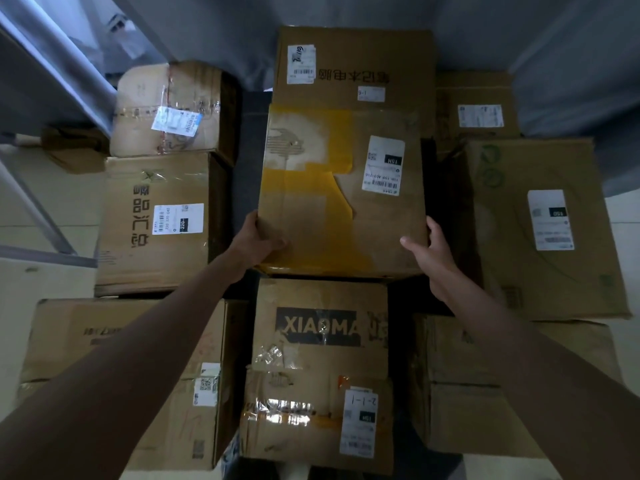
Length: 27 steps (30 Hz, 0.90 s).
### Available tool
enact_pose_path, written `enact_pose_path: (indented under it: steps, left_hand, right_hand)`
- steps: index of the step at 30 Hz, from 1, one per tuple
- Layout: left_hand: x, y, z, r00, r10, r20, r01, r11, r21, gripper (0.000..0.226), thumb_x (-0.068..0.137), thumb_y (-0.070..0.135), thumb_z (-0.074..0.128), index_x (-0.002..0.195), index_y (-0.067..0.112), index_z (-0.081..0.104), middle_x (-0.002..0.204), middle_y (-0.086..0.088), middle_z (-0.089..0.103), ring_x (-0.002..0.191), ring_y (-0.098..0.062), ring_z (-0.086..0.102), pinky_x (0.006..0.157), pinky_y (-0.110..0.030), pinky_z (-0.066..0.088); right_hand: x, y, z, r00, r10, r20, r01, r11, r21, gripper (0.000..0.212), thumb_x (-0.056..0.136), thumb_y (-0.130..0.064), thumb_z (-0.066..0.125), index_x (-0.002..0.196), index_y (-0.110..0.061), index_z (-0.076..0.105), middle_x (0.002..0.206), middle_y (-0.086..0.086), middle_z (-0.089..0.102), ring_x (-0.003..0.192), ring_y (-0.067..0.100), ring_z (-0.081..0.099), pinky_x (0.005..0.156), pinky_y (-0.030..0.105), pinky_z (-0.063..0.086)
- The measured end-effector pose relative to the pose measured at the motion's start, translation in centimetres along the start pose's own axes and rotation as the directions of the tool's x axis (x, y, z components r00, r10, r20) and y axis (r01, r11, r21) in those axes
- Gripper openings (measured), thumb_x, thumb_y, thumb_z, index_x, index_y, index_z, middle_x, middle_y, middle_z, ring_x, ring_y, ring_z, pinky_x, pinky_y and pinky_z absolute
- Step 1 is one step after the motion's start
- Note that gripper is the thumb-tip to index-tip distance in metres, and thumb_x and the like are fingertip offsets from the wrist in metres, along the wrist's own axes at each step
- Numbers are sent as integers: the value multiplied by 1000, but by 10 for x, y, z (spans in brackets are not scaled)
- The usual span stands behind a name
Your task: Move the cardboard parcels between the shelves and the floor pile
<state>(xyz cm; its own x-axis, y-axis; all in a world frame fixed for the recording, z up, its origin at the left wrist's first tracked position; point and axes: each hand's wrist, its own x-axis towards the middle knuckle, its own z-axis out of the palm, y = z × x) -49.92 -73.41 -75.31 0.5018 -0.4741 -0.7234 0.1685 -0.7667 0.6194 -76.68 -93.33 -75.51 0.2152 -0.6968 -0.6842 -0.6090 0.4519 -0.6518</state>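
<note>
A cardboard parcel with yellow tape (341, 188) and a white label lies in the middle of the floor pile. My left hand (258, 242) grips its near left corner, thumb on top. My right hand (427, 252) clasps its near right corner, fingers wrapped over the edge. Just in front of it sits a parcel printed XIAOMAN (320, 327), and a taped parcel with a 2-1-1 label (317, 419) lies nearest to me. Behind the held parcel is a large flat parcel with printed characters (355, 65).
More parcels surround the middle row: two stacked at the left (154, 223), one at the near left (124, 368), a large one at the right (540, 230), one at the near right (485, 386). A grey shelf frame (33, 199) stands at the far left. Grey curtain hangs behind.
</note>
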Motion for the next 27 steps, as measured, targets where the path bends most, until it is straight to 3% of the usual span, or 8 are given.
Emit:
enact_pose_path:
  steps: [5, 9, 13, 15, 17, 21, 24, 27]
  left_hand:
    - [-10, -18, 8, 1000, 9, 29, -10, 1000, 19, 87, 91, 19, 69, 158, 31, 13, 150, -6, 36, 134, -31, 42, 106, -51, 44]
    - [-33, -44, 14, 995, -64, -71, 55, 990, -127, 82, 92, 65, 54, 156, 23, 25, 152, -9, 41, 132, -28, 45, 107, -46, 39]
    - [-56, -90, 30, 978, -185, -101, 151, 948, -280, 88, 87, 82, 33, 152, 24, 36, 154, -9, 42, 139, -29, 39, 99, -40, 29]
    - [-65, -112, 38, 973, -227, -32, 211, 942, -260, 88, 82, 88, 31, 147, 30, 45, 146, -5, 52, 134, -28, 46, 99, -41, 34]
    - [-73, -127, 46, 972, -227, 64, 235, 951, -202, 78, 76, 93, 31, 127, 40, 58, 121, 8, 68, 118, -23, 57, 92, -39, 40]
    - [-80, -146, 58, 976, -199, 90, 212, 961, -179, 96, 67, 91, 43, 141, 30, 36, 122, 2, 59, 109, -21, 58, 87, -41, 45]
    - [-84, -145, 60, 975, -172, 140, 195, 965, -176, 61, 80, 83, 47, 121, 39, 45, 107, 10, 65, 94, -13, 67, 69, -27, 50]
    - [-88, -139, 70, 969, -101, 226, 144, 972, -185, 27, 89, 70, 47, 106, 52, 59, 97, 17, 73, 86, 0, 71, 58, -13, 53]
  right_hand:
    - [-8, 15, 3, 998, 48, 33, -46, 996, -72, 85, 98, -15, 62, 160, -39, 9, 160, 3, 33, 143, 27, 38, 114, 51, 39]
    - [-31, 27, 18, 991, 114, -75, -115, 993, 2, 85, 98, -37, 62, 162, -27, 7, 163, 5, 28, 146, 29, 33, 113, 46, 35]
    - [-67, 66, 38, 952, 268, -149, -257, 962, 89, 93, 94, -62, 56, 162, -22, 6, 167, 6, 17, 148, 33, 28, 114, 49, 32]
    - [-80, 92, 43, 926, 369, -78, -362, 928, 90, 97, 91, -68, 54, 162, -24, 5, 165, 8, 22, 146, 33, 31, 113, 51, 33]
    - [-88, 116, 45, 875, 483, 40, -484, 873, 61, 99, 88, -73, 54, 162, -27, 5, 162, 10, 29, 142, 35, 37, 111, 52, 38]
    - [-94, 142, 41, 813, 553, 185, -571, 818, 67, 86, 89, -71, 55, 157, -26, 28, 144, 13, 50, 123, 35, 55, 101, 54, 51]
    - [-94, 151, 37, 848, 515, 128, -529, 841, 118, 75, 93, -59, 57, 154, -19, 38, 136, 11, 57, 117, 29, 58, 98, 47, 52]
    - [-100, 154, 32, 857, 512, 64, -515, 841, 164, 68, 94, -57, 58, 146, -15, 46, 120, 9, 63, 103, 24, 61, 69, 34, 51]
